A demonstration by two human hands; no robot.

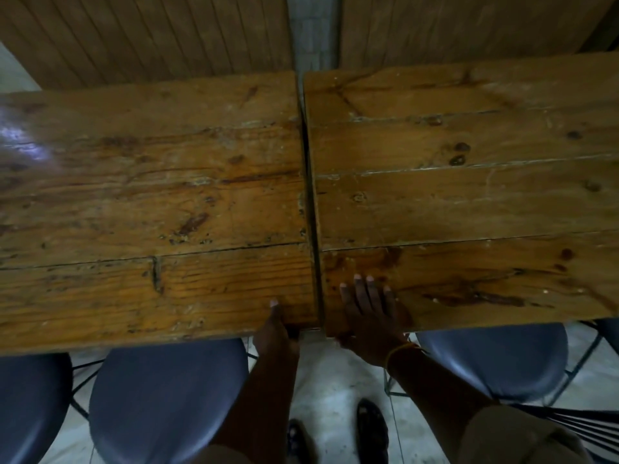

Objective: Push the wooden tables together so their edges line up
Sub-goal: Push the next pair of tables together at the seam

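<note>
Gripping left table [150, 195] near corner with left hand [275, 333], thumb on top; right hand [368, 316] flat, fingers straight, on right table [469, 202] beside gap [311, 195].

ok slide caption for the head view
Left hand grips left worn brown plank table, right hand presses right plank table

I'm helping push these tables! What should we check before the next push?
1. Gap closed: not ok, a thin dark gap shows between the left table and the right table.
2. Far edges level: ok, about even.
3. Near edges level: cannot tell, the right hand hides part of that corner.
4. Left hand gripping the left table: ok, thumb on top.
5. Right hand on the right table: ok, fingers on top.
6. Fingers out of the gap: ok.
</note>
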